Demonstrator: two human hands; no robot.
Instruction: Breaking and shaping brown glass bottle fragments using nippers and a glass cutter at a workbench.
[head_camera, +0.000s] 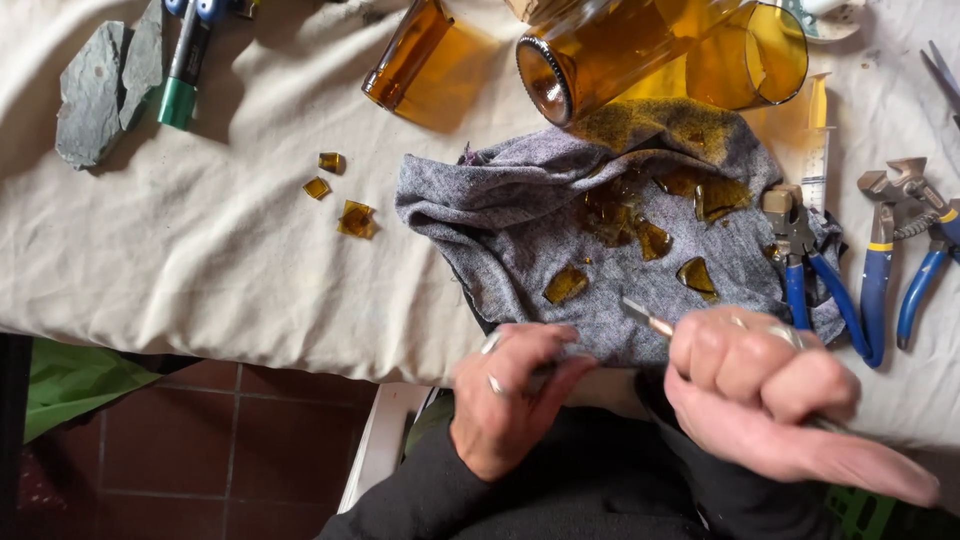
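Holding a thin metal tool (648, 322) tight in its fist, the right hand (762, 372) sits by the left hand (518, 382), which pinches something small and blurry at the grey cloth (500, 215) edge on the counter (200, 260).

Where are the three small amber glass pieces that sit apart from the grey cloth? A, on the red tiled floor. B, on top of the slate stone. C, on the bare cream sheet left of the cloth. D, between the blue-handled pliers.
C: the three small amber glass pieces lie on the cream sheet, left of the grey cloth, apart from the slate stone and the blue-handled pliers.
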